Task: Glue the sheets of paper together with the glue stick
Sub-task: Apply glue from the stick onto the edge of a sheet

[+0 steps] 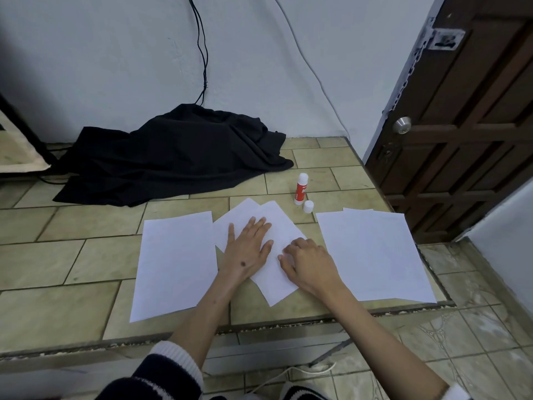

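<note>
White overlapped paper sheets point(277, 226) are being pressed together by flat left hand point(248, 246) and curled, empty right hand point(308, 262), uncapped red-and-white glue stick point(301, 189) standing at one o'clock; side stacks probably remaining.

Overlapped white sheets point(277, 226) skewed at centre; uncapped glue stick point(301, 188) upright behind, cap point(308, 206) beside.

Left hand point(250, 249): flat, palm down, fingers spread and pointing forward.
Right hand point(307, 262): palm down, fingers curled, tips pressing down.
Forearms: bare, both reaching forward, converging.
</note>
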